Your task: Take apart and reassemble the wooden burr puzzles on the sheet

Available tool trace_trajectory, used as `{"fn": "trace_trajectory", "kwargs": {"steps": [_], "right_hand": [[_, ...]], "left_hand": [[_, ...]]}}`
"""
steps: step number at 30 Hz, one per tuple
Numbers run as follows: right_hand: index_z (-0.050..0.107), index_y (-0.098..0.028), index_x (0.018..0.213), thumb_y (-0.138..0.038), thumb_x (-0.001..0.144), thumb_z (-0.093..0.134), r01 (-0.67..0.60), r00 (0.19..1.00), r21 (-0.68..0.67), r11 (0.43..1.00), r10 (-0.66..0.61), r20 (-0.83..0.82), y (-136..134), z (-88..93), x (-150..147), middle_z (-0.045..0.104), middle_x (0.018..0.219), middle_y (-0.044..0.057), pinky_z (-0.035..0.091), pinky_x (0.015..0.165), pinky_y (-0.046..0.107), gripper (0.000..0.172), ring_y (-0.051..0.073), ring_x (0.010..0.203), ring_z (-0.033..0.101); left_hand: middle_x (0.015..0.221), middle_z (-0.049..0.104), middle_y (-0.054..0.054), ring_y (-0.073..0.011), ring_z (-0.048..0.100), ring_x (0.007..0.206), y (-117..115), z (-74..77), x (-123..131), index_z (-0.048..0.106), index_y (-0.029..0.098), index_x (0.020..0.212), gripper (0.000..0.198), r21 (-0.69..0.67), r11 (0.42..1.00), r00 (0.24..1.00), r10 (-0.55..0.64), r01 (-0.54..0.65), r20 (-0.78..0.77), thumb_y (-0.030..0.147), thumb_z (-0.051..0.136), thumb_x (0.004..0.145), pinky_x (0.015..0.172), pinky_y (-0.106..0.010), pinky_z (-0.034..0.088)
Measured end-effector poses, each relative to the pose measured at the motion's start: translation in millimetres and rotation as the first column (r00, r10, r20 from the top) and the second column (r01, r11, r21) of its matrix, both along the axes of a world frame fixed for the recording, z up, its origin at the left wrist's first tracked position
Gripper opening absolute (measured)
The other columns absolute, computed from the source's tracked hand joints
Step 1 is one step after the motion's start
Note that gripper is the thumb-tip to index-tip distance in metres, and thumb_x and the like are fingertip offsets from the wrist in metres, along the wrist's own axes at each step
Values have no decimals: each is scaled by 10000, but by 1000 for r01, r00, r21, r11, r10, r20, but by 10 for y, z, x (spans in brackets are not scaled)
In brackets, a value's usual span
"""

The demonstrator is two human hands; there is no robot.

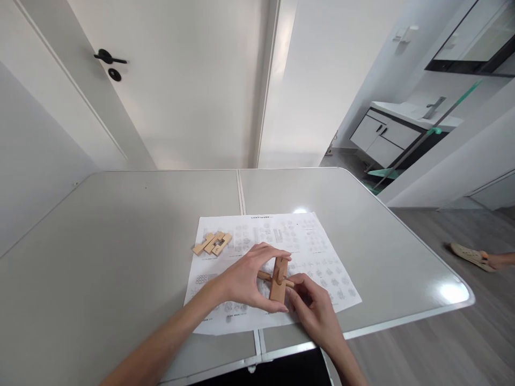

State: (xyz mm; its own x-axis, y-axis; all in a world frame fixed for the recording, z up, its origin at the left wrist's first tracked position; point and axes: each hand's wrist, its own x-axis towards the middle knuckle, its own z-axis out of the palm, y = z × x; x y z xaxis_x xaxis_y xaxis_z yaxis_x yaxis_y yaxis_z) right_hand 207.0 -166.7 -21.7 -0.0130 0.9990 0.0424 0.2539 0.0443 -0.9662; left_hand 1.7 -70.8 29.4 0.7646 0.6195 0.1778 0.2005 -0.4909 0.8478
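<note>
- in the head view, a wooden puzzle piece cluster (277, 292) is sitting between the two hands, above a printed sheet (336, 292) that is lying on the counter (132, 257).
- the left hand (247, 276) is grasping the cluster's longer block, its grip spanning from thumb at the near end to fingers at the far end.
- the right hand (316, 305) is bringing thumb and forefinger to the right end of the crosswise bar (263, 275); its grip is looking like a light pinch, though firm contact is hard to tell.
- loose wooden pieces (218, 244) are resting together at the sheet's far left corner.
- the cluster is probably handling as light, stiff and fairly smooth, hardly fragile, but its parts may be sliding against each other; holding the block's two ends is seeming soundest, with fingertips steadying the bar.
</note>
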Motion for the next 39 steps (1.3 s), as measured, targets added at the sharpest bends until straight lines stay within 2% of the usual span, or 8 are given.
{"fn": "trace_trajectory", "kwargs": {"steps": [16, 27, 39], "right_hand": [[693, -183, 970, -509, 1013, 593, -15, 1000, -35, 999, 15, 5, 2, -23, 11, 574, 700, 4, 406, 600, 279, 344, 165, 620, 508], [681, -192, 957, -544, 1020, 565, -24, 1000, -36, 999, 24, 4, 8, 50, -5, 593, 708, 12, 410, 599, 282, 376, 170, 623, 504], [676, -189, 975, -517, 1028, 572, -33, 999, -37, 999, 33, -7, 17, 8, 11, 551, 690, -12, 406, 606, 277, 348, 157, 612, 488]], "left_hand": [[1373, 636, -89, -326, 558, 1295, -1, -25, -19, 542, 329, 1422, 918, -56, 997, 999, 47, -47, -8, 443, 971, 618, 1105, -499, 458], [1371, 616, -92, -317, 590, 1249, 6, -30, -17, 540, 336, 1435, 964, -112, 993, 999, 49, -47, 20, 408, 993, 587, 1085, -491, 472], [1385, 574, -99, -307, 574, 1260, -5, -58, -4, 490, 346, 1475, 1016, -187, 982, 998, 45, -34, 52, 401, 994, 595, 1082, -494, 479]]}}
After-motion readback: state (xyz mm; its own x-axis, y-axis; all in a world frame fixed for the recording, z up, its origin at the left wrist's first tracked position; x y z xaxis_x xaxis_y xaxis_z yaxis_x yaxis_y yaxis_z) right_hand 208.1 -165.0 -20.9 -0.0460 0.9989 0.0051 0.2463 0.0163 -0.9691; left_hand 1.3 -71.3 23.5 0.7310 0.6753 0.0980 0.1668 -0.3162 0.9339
